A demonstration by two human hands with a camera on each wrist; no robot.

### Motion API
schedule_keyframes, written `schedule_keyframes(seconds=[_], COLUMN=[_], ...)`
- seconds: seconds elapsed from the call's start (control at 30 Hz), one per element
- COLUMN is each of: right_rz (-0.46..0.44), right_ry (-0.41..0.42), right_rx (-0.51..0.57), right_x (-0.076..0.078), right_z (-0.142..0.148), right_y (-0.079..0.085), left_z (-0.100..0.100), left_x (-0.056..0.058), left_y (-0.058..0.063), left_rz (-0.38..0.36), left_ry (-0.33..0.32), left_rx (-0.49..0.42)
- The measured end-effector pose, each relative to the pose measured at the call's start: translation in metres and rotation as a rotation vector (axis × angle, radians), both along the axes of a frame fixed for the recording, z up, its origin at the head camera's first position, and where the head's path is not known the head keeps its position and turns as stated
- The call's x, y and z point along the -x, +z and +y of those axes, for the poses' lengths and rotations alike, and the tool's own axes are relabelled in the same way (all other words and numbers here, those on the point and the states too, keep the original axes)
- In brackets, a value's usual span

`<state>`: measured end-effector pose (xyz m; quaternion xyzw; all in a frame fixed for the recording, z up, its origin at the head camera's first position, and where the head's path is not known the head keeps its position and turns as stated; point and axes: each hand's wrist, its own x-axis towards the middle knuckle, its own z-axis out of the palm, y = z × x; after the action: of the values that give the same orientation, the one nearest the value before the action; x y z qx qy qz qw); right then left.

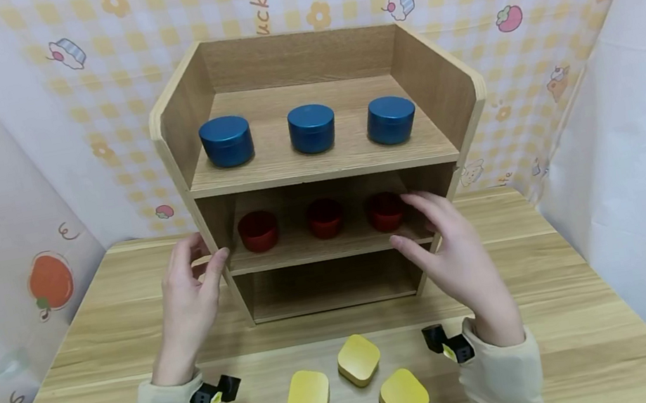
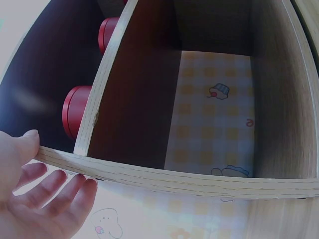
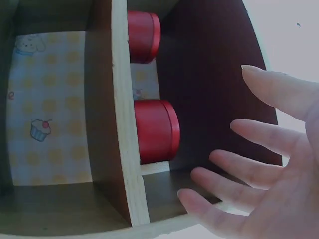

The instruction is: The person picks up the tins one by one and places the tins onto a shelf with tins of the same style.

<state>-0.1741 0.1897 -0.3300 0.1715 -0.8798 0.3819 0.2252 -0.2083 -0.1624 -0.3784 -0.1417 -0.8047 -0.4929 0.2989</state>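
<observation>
My left hand (image 1: 190,288) is at the left side panel of a wooden shelf (image 1: 319,177). Its thumb lies by the panel's front edge, and its loosely bent fingers (image 2: 62,196) are outside the panel. My right hand (image 1: 456,254) reaches toward the right end of the middle tier, fingers spread and holding nothing. Nearest to it is the right red round tin (image 1: 385,212); in the right wrist view a gap separates the fingers from the red tin (image 3: 157,132). The middle red tin (image 1: 324,219) and left red tin (image 1: 259,231) share that tier.
On the top tier stand three blue round tins, left (image 1: 227,142), middle (image 1: 312,130) and right (image 1: 391,121). Three yellow rounded-square tins, left (image 1: 308,395), middle (image 1: 359,359) and right (image 1: 403,397), lie on the wooden table (image 1: 575,330) before the shelf. Patterned cloth hangs behind.
</observation>
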Motion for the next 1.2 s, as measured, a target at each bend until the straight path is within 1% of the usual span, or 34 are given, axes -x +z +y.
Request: schedule_keyframes(seconds=[0.1,0.23,0.43,0.67,0.83,1.0,1.2], right_rz=[0.009,0.019,0.015,-0.004,0.006,0.011,-0.014], right_ry=[0.007,0.000,-0.002,0.009,0.023,0.055,0.129], right_rx=[0.048,0.081,0.059,0.003,-0.078,-0.154,-0.209], right_x=[-0.003,-0.006,-0.010,-0.021,-0.028,-0.032,-0.037], right_z=[0.004,0.008,0.011,0.012,0.013,0.008,0.000], right_y=[0.001,0.003,0.004,-0.002,-0.008,-0.021,-0.039], left_z=[0.000,0.000,-0.001,0.000,0.002,0.002,0.001], left_x=[0.001,0.001,0.000,0.000,0.000,0.001,0.001], left_y=[-0.001,-0.001,0.000,0.001,0.002,0.001,0.001], left_rz=[0.000,0.001,0.003,0.007,0.005,0.006,0.009], left_ry=[0.004,0.007,0.010,-0.001,0.003,0.001,0.002], left_rx=[0.006,0.010,0.009,0.002,0.006,0.002,-0.005])
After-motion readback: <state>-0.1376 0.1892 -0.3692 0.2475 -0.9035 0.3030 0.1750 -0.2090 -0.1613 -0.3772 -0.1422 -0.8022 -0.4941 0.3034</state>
